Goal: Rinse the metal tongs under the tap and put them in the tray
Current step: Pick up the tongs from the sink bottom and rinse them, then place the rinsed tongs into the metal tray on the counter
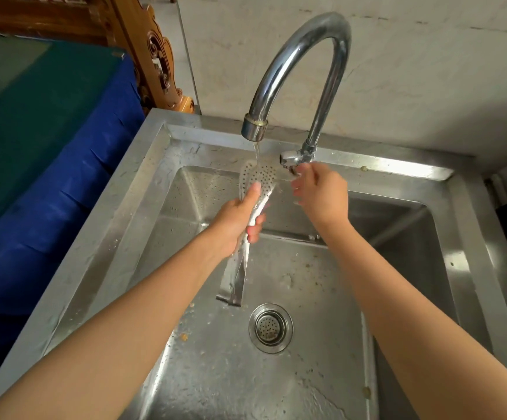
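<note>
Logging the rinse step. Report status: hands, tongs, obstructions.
Left hand grips tongs mid-shaft, perforated head under running tap. Right hand at tap lever. No tray in view.

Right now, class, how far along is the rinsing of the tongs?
Done: water runs from the tap. In hand: the left hand grips the tongs, their perforated head under the stream; the right hand holds the tap lever. Left: placing them in the tray, which is not in view.
</note>
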`<state>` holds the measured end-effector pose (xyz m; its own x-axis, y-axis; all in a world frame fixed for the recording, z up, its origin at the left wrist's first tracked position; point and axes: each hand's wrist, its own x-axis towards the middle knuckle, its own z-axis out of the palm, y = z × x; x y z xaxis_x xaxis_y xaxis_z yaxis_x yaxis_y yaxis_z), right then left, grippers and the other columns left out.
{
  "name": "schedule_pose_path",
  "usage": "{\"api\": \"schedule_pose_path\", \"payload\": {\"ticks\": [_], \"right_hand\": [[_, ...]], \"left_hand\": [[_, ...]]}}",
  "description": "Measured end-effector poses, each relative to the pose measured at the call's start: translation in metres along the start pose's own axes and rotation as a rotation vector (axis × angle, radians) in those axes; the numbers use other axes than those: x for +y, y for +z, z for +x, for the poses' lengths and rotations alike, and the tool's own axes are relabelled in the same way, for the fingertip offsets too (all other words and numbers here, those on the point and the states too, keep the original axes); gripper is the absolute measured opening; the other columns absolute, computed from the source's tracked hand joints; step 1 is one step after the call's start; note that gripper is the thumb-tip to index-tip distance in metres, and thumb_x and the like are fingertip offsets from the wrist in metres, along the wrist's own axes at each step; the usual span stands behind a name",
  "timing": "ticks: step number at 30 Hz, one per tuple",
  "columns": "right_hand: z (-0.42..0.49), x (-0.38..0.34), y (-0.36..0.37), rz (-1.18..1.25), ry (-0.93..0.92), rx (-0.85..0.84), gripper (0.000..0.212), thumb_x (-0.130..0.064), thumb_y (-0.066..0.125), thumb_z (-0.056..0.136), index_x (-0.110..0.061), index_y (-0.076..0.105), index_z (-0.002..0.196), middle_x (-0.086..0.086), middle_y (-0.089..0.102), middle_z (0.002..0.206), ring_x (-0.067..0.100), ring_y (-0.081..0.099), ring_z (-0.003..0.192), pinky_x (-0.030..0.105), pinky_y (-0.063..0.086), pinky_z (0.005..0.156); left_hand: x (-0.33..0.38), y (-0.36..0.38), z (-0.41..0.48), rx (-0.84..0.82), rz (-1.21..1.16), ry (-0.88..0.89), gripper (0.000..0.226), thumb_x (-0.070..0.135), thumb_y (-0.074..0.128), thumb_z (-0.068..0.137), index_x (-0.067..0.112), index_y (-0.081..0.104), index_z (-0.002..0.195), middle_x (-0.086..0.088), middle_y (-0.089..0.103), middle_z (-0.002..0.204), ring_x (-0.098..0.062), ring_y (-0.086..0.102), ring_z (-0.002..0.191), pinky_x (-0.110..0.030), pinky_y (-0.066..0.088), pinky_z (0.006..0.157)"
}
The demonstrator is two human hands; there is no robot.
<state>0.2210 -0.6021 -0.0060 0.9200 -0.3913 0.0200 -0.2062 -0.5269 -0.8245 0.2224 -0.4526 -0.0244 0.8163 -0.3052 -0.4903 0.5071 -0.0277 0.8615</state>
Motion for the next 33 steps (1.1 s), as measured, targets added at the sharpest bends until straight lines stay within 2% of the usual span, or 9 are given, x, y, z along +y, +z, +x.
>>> {"api": "schedule_pose_path", "payload": {"ticks": [3,7,9,13,15,17,29,31,33], "right_hand": [[0.015,0.001,0.001,0.008,0.131,-0.082,0.035,-0.030,0.039,0.095,-0.002,0.058,0.104,0.020,0.068,0.097,0.037,0.063,0.089,0.050,0.053,0.081],[0.022,0.000,0.003,-0.140,-0.069,-0.117,0.030,-0.020,0.049,0.092,-0.007,0.055,0.118,0.017,0.065,0.106,0.032,0.060,0.096,0.034,0.045,0.075],[0.025,-0.003,0.005,-0.107,-0.067,-0.094,0.032,-0.030,0.051,0.092,-0.004,0.060,0.109,0.016,0.068,0.097,0.029,0.061,0.091,0.032,0.044,0.073],[0.037,-0.011,0.013,0.032,0.160,-0.092,0.041,-0.035,0.052,0.090,0.001,0.064,0.074,0.014,0.063,0.073,0.024,0.057,0.067,0.033,0.044,0.065],[0.038,-0.010,0.017,0.107,0.256,-0.120,0.043,-0.031,0.052,0.090,-0.007,0.056,0.055,0.010,0.059,0.064,0.022,0.051,0.055,0.036,0.045,0.060],[0.035,-0.006,0.018,0.134,0.294,-0.150,0.044,-0.030,0.050,0.091,-0.014,0.052,0.050,0.005,0.055,0.057,0.018,0.044,0.048,0.031,0.039,0.052],[0.024,0.006,0.023,0.030,0.324,-0.178,0.048,-0.043,0.047,0.092,-0.016,0.053,0.052,-0.002,0.049,0.054,0.014,0.046,0.050,0.027,0.036,0.046],[0.017,0.007,0.020,0.053,0.344,-0.167,0.048,-0.046,0.046,0.091,-0.015,0.056,0.056,-0.002,0.052,0.056,0.015,0.048,0.053,0.028,0.041,0.051],[0.000,0.012,0.017,0.072,0.327,-0.206,0.047,-0.049,0.042,0.092,-0.011,0.063,0.073,-0.001,0.059,0.063,0.015,0.052,0.060,0.032,0.046,0.065]], "left_hand": [[0.013,0.003,0.008,0.009,-0.057,0.021,0.021,0.036,0.057,0.088,0.018,0.051,0.080,0.003,0.045,0.059,-0.006,0.037,0.038,-0.019,0.033,0.037],[0.021,0.010,0.012,0.018,-0.179,0.012,0.014,0.029,0.060,0.088,0.020,0.052,0.080,0.005,0.044,0.061,-0.004,0.037,0.038,-0.017,0.033,0.037],[0.023,0.012,0.013,0.031,-0.265,0.002,0.015,0.032,0.060,0.087,0.018,0.053,0.084,0.005,0.045,0.060,-0.004,0.037,0.037,-0.016,0.032,0.036],[0.023,0.016,0.019,0.057,-0.298,-0.009,0.027,0.041,0.057,0.087,0.014,0.056,0.087,0.007,0.047,0.051,-0.004,0.035,0.034,-0.016,0.030,0.033],[0.020,0.018,0.022,0.059,-0.340,-0.012,0.030,0.043,0.053,0.088,0.013,0.055,0.084,0.008,0.046,0.045,-0.004,0.032,0.033,-0.017,0.027,0.032],[0.017,0.017,0.024,0.059,-0.384,-0.014,0.032,0.044,0.049,0.090,0.013,0.053,0.081,0.009,0.044,0.042,-0.004,0.030,0.031,-0.016,0.025,0.031],[-0.009,0.001,0.024,0.024,-0.428,0.017,0.032,0.042,0.043,0.094,0.014,0.051,0.080,0.007,0.047,0.046,-0.006,0.035,0.036,-0.018,0.031,0.038],[-0.011,-0.006,0.020,0.000,-0.453,0.008,0.027,0.036,0.044,0.095,0.013,0.051,0.081,0.006,0.047,0.050,-0.008,0.036,0.039,-0.020,0.033,0.040],[-0.014,-0.013,0.013,-0.061,-0.442,-0.018,0.023,0.031,0.047,0.094,0.012,0.051,0.083,0.004,0.046,0.054,-0.008,0.038,0.041,-0.020,0.034,0.041]]}}
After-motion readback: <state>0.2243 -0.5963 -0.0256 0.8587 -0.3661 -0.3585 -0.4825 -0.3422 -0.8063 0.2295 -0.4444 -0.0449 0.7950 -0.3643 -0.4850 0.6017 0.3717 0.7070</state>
